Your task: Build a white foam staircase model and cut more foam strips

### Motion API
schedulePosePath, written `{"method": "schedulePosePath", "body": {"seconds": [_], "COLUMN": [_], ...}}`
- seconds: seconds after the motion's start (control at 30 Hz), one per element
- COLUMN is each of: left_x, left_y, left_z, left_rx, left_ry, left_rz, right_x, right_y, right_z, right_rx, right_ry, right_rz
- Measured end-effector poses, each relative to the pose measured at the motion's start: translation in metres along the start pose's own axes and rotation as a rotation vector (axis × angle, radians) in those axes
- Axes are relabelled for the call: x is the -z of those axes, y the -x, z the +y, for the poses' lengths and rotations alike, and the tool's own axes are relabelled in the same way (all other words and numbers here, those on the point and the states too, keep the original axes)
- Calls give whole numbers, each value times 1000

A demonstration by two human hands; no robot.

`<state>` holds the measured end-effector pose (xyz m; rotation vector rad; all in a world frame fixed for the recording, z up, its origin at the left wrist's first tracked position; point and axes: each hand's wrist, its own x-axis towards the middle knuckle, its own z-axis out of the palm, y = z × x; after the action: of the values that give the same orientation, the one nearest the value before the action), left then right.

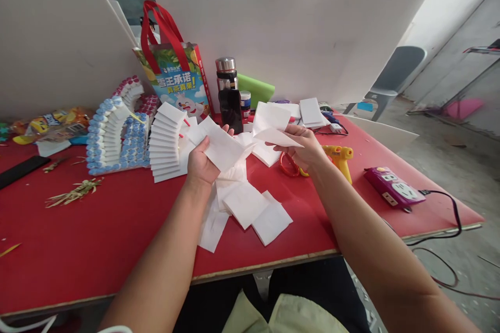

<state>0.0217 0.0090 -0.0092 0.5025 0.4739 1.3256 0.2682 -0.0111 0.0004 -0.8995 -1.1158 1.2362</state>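
Note:
My left hand (pixel 201 162) grips a white paper sheet (pixel 222 146) above the red table (pixel 97 239). My right hand (pixel 302 146) pinches another white paper piece (pixel 273 125), held up beside the first. Below both hands lie several loose folded white papers (pixel 250 210). A fanned stack of folded white papers (pixel 166 140) stands just left of my left hand. Under my right hand are red-handled scissors (pixel 289 166).
A yellow glue gun (pixel 341 158) and a purple power strip (pixel 392 187) with a black cable lie at the right. A blue-and-white arch of small bottles (pixel 111 130), a printed bag with red handles (pixel 175 73), a steel flask (pixel 226 75) and white partition boards (pixel 297 41) stand behind.

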Motion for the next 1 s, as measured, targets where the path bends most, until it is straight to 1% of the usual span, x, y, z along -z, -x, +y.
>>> {"method": "schedulePosePath", "body": {"seconds": [0.07, 0.13, 0.23, 0.3, 0.33, 0.4, 0.43, 0.47, 0.5, 0.53, 0.57, 0.63, 0.67, 0.7, 0.73, 0.8, 0.87, 0.93, 1.0], "left_x": [1, 1, -2, -6, -8, -14, -17, -19, -22, -24, -25, -27, -27, -27, -27, -27, -27, -28, -29], "left_y": [0, 0, 1, 3, 4, 7, 9, 10, 12, 13, 13, 12, 12, 11, 10, 10, 11, 13, 14], "left_z": [-2, -4, -9, -13, -16, -21, -24, -28, -32, -35, -39, -44, -46, -46, -46, -43, -40, -39, -40], "left_rx": [20, 49, 104, 135, 147, 169, 181, 207, 232, 259, 277, 282, 279, 282, 300, 341, 365, 372, 375], "left_ry": [-12, -23, -43, -70, -90, -133, -149, -155, -153, -149, -144, -132, -123, -111, -94, -65, -61, -84, -115], "left_rz": [-2, -8, -22, -11, 2, 31, 41, 39, 40, 44, 54, 66, 62, 49, 31, 15, 17, 31, 57], "right_x": [-1, -4, -6, -5, -4, -5, -8, -13, -19, -27, -36, -51, -56, -59, -59, -51, -37, -25, -18], "right_y": [-1, -1, -1, -1, -1, 0, 1, 3, 5, 8, 11, 17, 20, 21, 21, 18, 11, 4, -1], "right_z": [2, 5, 9, 10, 10, 9, 9, 9, 9, 9, 10, 11, 11, 12, 12, 14, 18, 22, 27], "right_rx": [-11, -4, -1, 52, 110, 269, 351, 421, 468, 489, 483, 400, 363, 338, 329, 331, 297, 232, 158], "right_ry": [-43, -33, 63, 251, 378, 635, 737, 808, 847, 856, 835, 723, 667, 619, 587, 551, 538, 552, 513], "right_rz": [-5, 14, 72, 178, 249, 375, 407, 411, 385, 329, 242, -3, -95, -141, -132, 7, 130, 145, 100]}}
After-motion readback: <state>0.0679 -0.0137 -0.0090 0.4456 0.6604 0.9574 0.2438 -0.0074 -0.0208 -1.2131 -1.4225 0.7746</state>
